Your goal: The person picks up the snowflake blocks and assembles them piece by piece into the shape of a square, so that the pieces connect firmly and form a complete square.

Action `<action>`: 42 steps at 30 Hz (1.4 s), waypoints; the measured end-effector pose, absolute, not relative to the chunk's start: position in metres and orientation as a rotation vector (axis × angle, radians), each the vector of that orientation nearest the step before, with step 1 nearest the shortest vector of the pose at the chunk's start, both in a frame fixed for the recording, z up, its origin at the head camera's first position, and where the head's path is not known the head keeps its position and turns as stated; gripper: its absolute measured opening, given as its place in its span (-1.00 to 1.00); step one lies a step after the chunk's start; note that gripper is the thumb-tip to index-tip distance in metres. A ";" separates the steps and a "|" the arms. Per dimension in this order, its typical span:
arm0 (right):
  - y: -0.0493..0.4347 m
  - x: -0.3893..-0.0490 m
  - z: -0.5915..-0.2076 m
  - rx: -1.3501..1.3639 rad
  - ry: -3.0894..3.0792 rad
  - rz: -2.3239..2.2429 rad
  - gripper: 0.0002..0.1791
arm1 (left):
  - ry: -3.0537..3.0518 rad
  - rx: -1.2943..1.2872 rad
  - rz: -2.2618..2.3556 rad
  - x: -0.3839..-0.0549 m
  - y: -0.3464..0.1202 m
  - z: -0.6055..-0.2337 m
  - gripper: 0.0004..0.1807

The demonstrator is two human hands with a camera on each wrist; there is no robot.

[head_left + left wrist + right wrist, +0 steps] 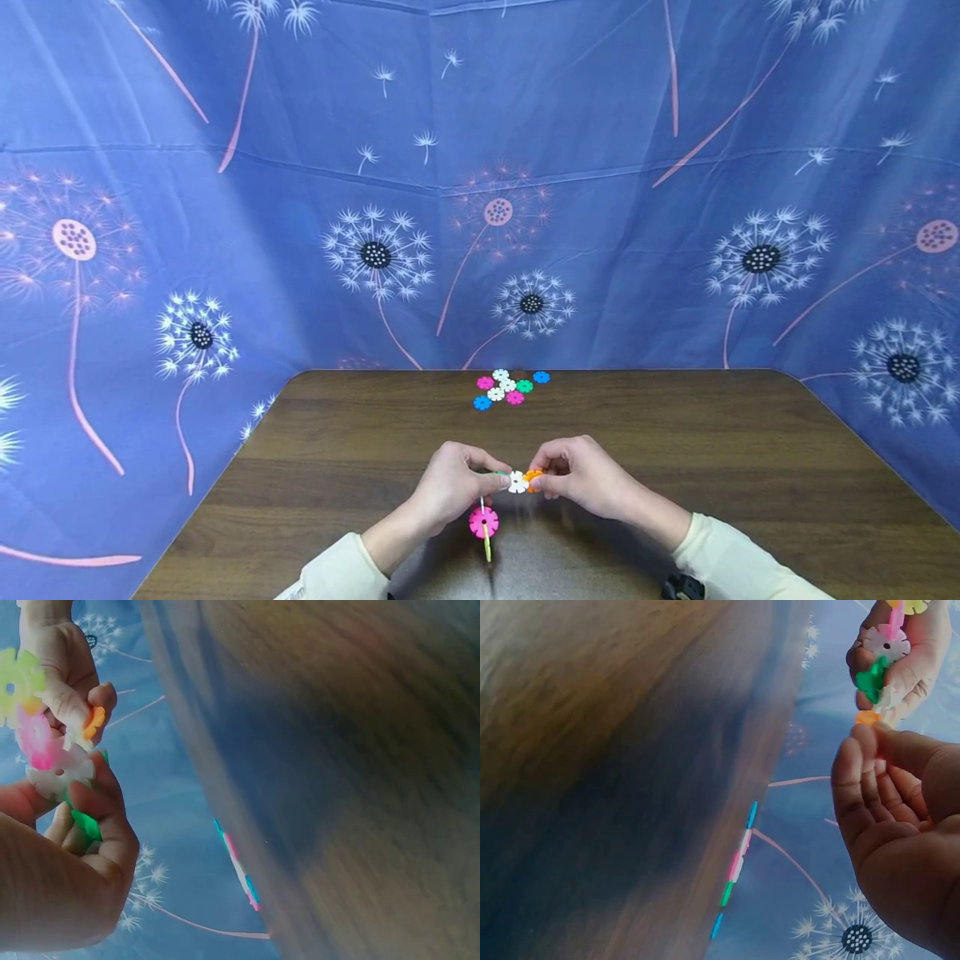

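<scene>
My left hand (450, 485) grips a chain of notched plastic discs at a green disc (871, 679). Below that hand hang a white disc (61, 774), a pink disc (483, 522) and a yellow disc (487, 547), joined at angles to one another. Between the two hands, a second white disc (517, 482) sits edge to edge with an orange disc (533, 478). The thumb and forefinger of my right hand (588, 478) pinch the orange one. Both hands are raised over the near part of the table, and fingers partly cover the green and orange discs.
At the table's far edge lies a loose group of several flat discs, among them a blue disc (482, 403), a pink disc (514, 398) and a green disc (524, 387). Behind the brown wooden table (337, 467) hangs a blue dandelion-print cloth (615, 250).
</scene>
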State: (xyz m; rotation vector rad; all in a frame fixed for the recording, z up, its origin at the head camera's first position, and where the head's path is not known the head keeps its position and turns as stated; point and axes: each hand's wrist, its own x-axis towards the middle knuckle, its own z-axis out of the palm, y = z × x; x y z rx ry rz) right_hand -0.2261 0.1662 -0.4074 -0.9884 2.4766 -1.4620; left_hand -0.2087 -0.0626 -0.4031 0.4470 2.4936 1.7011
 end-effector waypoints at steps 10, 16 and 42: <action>0.165 -0.225 -0.405 -0.882 2.489 -1.486 -0.96 | 2.494 0.398 1.698 -0.209 -0.058 -0.399 -0.94; 0.166 -0.228 -0.406 -0.869 2.437 -1.514 -0.95 | 2.378 0.428 1.755 -0.209 -0.063 -0.401 -0.92; 0.166 -0.271 -0.404 -0.941 2.182 -1.214 -0.82 | 2.467 0.430 1.637 -0.213 -0.065 -0.408 -0.93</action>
